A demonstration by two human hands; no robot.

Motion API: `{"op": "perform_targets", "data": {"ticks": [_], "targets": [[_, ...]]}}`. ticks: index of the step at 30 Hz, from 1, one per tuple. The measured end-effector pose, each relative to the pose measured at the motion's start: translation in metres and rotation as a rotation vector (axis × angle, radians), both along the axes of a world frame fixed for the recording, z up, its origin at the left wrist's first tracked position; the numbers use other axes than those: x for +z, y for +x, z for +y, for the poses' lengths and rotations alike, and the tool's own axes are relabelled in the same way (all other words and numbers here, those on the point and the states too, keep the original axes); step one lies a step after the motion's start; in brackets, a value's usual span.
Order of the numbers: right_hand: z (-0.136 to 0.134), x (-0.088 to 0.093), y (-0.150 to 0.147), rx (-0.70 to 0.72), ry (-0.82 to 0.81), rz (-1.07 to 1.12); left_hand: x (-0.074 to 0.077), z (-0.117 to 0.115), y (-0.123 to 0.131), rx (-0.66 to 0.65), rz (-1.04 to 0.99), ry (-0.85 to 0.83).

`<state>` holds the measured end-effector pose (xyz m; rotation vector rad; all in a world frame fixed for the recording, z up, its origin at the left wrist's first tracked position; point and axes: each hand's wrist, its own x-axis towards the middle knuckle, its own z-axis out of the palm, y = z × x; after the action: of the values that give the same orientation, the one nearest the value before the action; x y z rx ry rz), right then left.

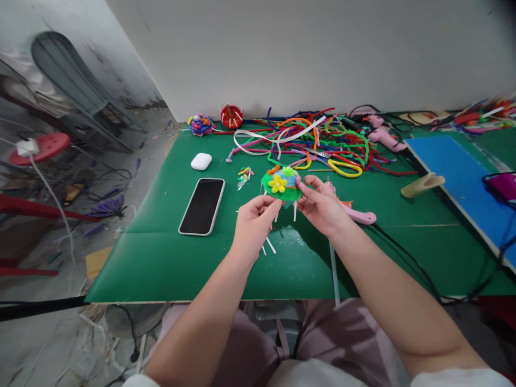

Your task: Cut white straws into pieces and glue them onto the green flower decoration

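A small craft hat, with a green brim, a blue crown and yellow, green and orange flowers, is held up over the table. My left hand pinches the near left edge of its brim between thumb and fingers. On the other side, my right hand is closed on the right edge, its thumb and index finger by a pink bit. Narrow white strips hang beneath the brim. A pink glue gun lies partly hidden behind my right wrist, and a translucent glue stick extends toward the table's front edge.
Colourful pipe cleaners lie tangled at the back, with yellow-handled scissors among them. A phone and a white earbud case are on the left. To the right are a bamboo piece and a blue board.
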<state>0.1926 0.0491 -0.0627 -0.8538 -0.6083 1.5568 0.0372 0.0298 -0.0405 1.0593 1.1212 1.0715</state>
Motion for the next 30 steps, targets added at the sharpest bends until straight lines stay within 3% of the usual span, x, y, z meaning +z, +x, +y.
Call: {"op": "perform_targets", "data": {"ticks": [14, 19, 30], "targets": [[-0.0006, 0.0020, -0.0015, 0.006, -0.002, 0.004, -0.0002, -0.0015, -0.0006, 0.043, 0.055, 0.069], [0.0000, 0.0018, -0.0001, 0.012, 0.001, 0.024, 0.0015, -0.0011, -0.0009, -0.026, 0.027, 0.016], [0.0008, 0.0006, 0.0003, -0.005, 0.030, 0.000, 0.0047, -0.0002, -0.0001, 0.048, 0.026, -0.050]]}}
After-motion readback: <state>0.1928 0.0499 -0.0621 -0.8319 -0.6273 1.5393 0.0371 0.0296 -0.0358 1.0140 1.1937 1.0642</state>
